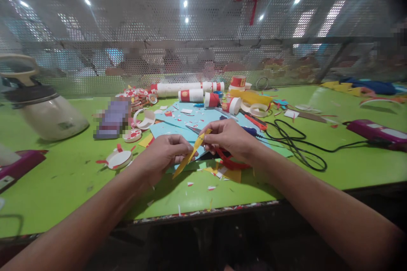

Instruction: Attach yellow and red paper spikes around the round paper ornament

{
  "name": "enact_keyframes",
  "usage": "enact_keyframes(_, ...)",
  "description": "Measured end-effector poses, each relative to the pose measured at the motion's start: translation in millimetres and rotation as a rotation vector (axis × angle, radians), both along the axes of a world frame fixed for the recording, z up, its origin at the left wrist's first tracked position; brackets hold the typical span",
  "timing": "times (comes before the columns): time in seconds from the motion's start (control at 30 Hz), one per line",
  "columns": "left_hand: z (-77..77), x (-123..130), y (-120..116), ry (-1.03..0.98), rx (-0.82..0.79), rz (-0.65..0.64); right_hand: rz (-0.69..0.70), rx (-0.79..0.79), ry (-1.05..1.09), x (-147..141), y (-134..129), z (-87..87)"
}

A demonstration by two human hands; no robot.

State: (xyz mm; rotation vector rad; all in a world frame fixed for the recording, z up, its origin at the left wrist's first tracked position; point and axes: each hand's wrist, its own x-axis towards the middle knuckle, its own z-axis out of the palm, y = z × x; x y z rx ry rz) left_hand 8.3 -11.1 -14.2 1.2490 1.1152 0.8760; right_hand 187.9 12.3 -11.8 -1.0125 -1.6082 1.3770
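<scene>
At the centre of the frame, a yellow paper strip [184, 164] is held slantwise above the green surface [63, 169], its lower end pointed toward the lower left. Its upper end is pinched between the thumb and fingers of the right hand [230, 139]; those fingers are drawn nearly together. The middle of the strip is met by the left hand [167, 152], whose thumb and forefinger seem lightly closed on it, though the contact is partly hidden.

The step in hand is judged to be shaping or adjusting the strip by hand. For the next move, a light, steady pinch on both sides seems to be called for, since thin paper is easily creased or torn.

Just behind the strip, a grey blade [192, 129] is seen on blue sheets [170, 115], and a red loop [230, 161] is partly covered by the right hand. Paper cups [190, 95] are laid in the upper centre, and a black cord [292, 135] is coiled at right.
</scene>
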Motion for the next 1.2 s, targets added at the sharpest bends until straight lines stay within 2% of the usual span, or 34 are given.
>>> enact_keyframes(0.5, -1.6, 0.8, 0.5, 0.013, 0.007, 0.017, 0.005, -0.019, 0.016, -0.9, -2.4, 2.3)
enact_keyframes(0.6, -1.7, 0.1, 1.6, 0.000, 0.021, 0.029, 0.026, -0.050, 0.070, 1.4, -2.0, 2.5)
enact_keyframes(0.8, 1.7, -1.9, 1.5, -0.093, 0.041, 0.070, -0.043, -0.144, 0.092, 1.7, -0.3, 1.8)
enact_keyframes(0.93, 3.8, -2.3, 0.3, -0.108, 0.077, 0.106, 0.038, -0.203, 0.116, -2.0, -1.7, -0.1)
enact_keyframes(1.2, 2.4, -0.3, -0.5, -0.089, 0.145, 0.076, 0.161, -0.165, 0.158, -1.8, -3.9, -6.8)
